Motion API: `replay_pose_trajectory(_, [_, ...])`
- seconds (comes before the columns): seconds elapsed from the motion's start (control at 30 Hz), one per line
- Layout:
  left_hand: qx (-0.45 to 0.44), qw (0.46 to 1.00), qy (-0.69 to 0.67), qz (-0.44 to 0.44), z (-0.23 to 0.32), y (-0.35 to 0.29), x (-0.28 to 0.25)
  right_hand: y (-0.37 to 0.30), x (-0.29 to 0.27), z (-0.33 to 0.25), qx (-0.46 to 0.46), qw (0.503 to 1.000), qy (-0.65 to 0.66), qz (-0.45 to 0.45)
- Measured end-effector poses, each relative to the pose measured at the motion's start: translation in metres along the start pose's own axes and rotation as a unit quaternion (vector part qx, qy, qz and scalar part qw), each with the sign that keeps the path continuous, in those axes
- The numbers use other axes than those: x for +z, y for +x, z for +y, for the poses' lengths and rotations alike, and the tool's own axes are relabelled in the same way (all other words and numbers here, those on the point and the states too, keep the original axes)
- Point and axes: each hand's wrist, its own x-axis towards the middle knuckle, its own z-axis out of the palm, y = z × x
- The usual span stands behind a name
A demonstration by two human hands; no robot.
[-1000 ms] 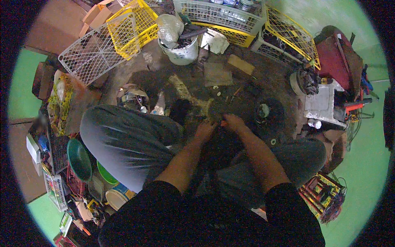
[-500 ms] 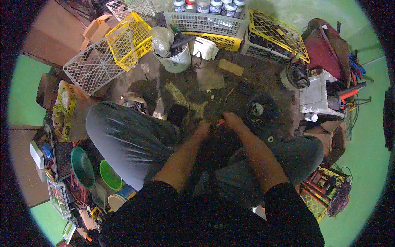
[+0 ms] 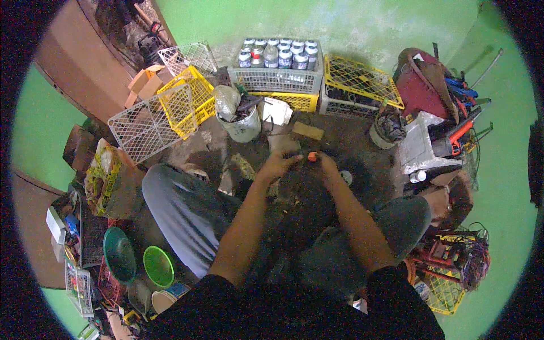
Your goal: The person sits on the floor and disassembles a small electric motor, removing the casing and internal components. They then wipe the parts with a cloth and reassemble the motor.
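Observation:
My right hand (image 3: 327,168) has its fingers closed on a small orange object (image 3: 312,156), which sticks out on the side facing my other hand. Its kind is too small to tell. Just to the left, my left hand (image 3: 276,166) has thumb and fingers drawn together in a pinch. Whatever may be between those fingertips I cannot make out. A narrow gap separates the two hands. Both are above the dark, dirty floor between my bent knees. Past them lies a flat tan block (image 3: 308,131).
Ahead stand a white bucket of scrap (image 3: 240,129), a grey crate of bottles (image 3: 272,82) and yellow crates (image 3: 362,81). On the right are a smaller bucket (image 3: 384,136) and an orange-handled tool (image 3: 462,132). Green basins (image 3: 158,266) stand to my left.
The view has tipped upward, so more wall shows. Both hands have moved forward over the floor and a little apart. The orange object shows more plainly in my right hand.

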Motion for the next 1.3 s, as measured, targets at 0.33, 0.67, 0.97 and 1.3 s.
replay_pose_trajectory(0.33, [0.243,0.965,0.059,-0.077,0.026,0.005,0.024,-0.096,0.044,-0.060,-0.021,0.886,0.461,-0.038])
replay_pose_trajectory(0.67, [0.336,0.916,0.205,0.075,0.044,-0.010,0.031,-0.113,0.057,-0.061,-0.011,0.878,0.477,0.019])
replay_pose_trajectory(0.97, [0.087,0.980,-0.028,0.176,-0.059,0.028,0.036,-0.082,0.030,-0.013,0.093,0.913,0.362,0.164])
replay_pose_trajectory(1.3, [-0.226,0.920,0.276,0.162,-0.397,0.021,0.107,-0.023,-0.026,0.073,0.127,0.943,0.243,0.187])
